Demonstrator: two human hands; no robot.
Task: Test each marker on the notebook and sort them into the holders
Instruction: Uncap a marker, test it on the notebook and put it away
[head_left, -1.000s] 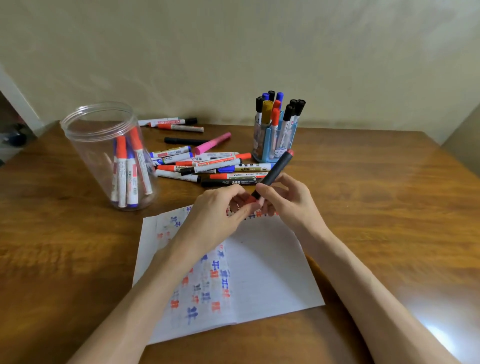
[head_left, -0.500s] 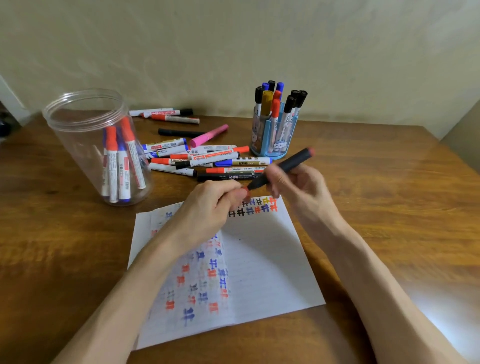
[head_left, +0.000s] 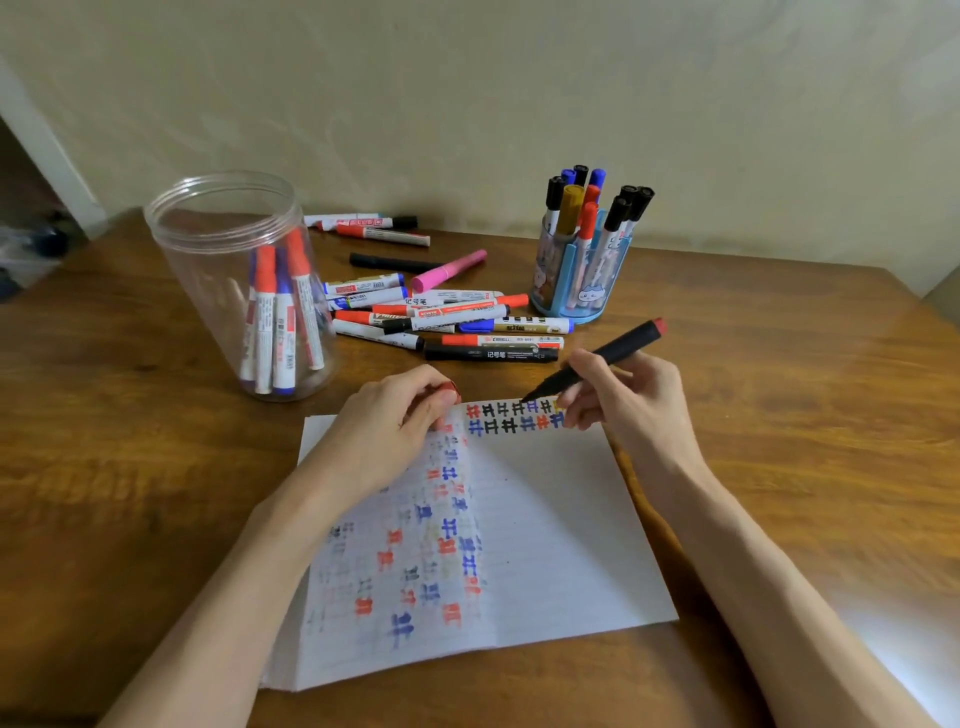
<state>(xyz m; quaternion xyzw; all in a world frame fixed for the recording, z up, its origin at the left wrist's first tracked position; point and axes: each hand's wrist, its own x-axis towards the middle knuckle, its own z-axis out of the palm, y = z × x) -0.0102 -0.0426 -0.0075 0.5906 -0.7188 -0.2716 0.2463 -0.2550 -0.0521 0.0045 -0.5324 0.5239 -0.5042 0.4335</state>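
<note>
Right hand (head_left: 626, 402) first: fingers and thumb pinched round the black marker (head_left: 608, 356) in a writing grip, low on the barrel, the red-ended tail angled up and away to the right. The nib is down at the top row of marks on the notebook (head_left: 561, 519), right at the end of that line of small coloured characters (whether it actually touches the paper, I can't tell from here).

Over to the left hand (head_left: 387, 423): fingers curled, a red cap (head_left: 448, 387) pinched at the fingertips, the hand resting on the left page and holding the notebook flat on the table (head_left: 779, 441).

So this is the test step, with one marker uncapped and poised to scribble. Widening out, the loose markers (head_left: 447, 322) lie in a heap just beyond the notebook, and plenty of them look untried. The clear jar (head_left: 234, 270) stands far left with a few red and blue markers in it. The blue holder (head_left: 584, 275) stands far right, well stocked.

Next up, by my reckoning: a short stroke in the free spot at the row's end and a look at whether ink shows. Then the cap goes back on, which needs both hands to meet, and there's a holder to choose.
</note>
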